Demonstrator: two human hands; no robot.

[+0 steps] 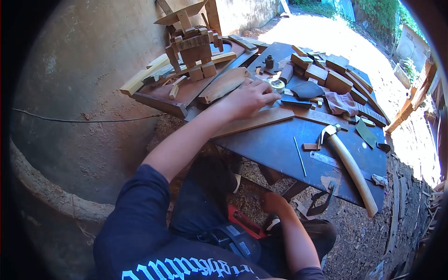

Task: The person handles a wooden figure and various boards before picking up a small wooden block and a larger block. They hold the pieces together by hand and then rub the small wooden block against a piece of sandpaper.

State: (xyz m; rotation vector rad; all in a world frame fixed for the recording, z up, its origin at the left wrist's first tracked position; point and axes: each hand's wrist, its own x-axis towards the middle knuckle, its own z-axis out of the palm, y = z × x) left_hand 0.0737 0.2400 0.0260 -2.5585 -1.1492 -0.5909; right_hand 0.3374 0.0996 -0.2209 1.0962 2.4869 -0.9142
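Note:
My left hand [254, 99] reaches over the dark worktable, its fingers curled down. Whatever they hold, if anything, is hidden beneath them. Just past the fingertips sits a small round container [276, 85] with a pale top. A broad, shaped wooden piece [225, 85] lies beside the wrist, and a long flat wooden strip [259, 122] runs under the forearm along the near edge. Low down, below the table edge, my right hand [275, 204] hangs in shadow near my knee; its fingers are too dark to make out. A red object [246, 222] lies close to it.
A claw hammer [350, 163] lies on the table [275, 149] near a metal ruler [326, 159] and a thin rod [299, 156]. Several wood blocks [338, 82] and a cloth [341, 102] cover the far right. A stacked wooden assembly [193, 49] stands by the wall.

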